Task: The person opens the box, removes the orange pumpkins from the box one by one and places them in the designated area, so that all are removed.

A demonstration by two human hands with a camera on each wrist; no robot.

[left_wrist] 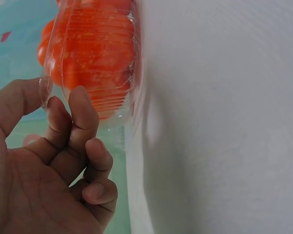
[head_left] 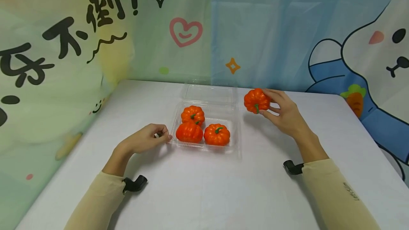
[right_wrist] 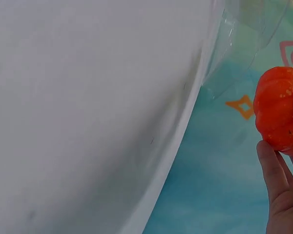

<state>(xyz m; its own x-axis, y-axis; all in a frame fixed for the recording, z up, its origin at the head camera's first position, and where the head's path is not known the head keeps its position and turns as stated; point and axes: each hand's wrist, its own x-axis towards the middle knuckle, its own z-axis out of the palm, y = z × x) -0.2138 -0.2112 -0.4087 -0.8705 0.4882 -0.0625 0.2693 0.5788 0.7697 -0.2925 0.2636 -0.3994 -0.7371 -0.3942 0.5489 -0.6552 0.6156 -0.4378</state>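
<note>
A clear plastic clamshell box [head_left: 234, 127] lies on the table with its lid tipped back. Three small orange pumpkins sit inside: one at the back [head_left: 192, 113], one at front left [head_left: 189, 133] and one at front right [head_left: 217, 135]. My left hand [head_left: 147, 138] pinches the box's rim at the front left corner; the left wrist view shows that hand [left_wrist: 58, 156] close against the clear wall. To the right of the box, my right hand [head_left: 284, 113] grips another pumpkin [head_left: 255, 99] above the table. This pumpkin [right_wrist: 279, 112] also shows in the right wrist view.
The white table [head_left: 204, 187] runs back to a printed cloth backdrop [head_left: 262, 27]. The lid [head_left: 209, 93] reaches near the table's far edge. Black wrist mounts [head_left: 135, 184] stick out from the sleeves.
</note>
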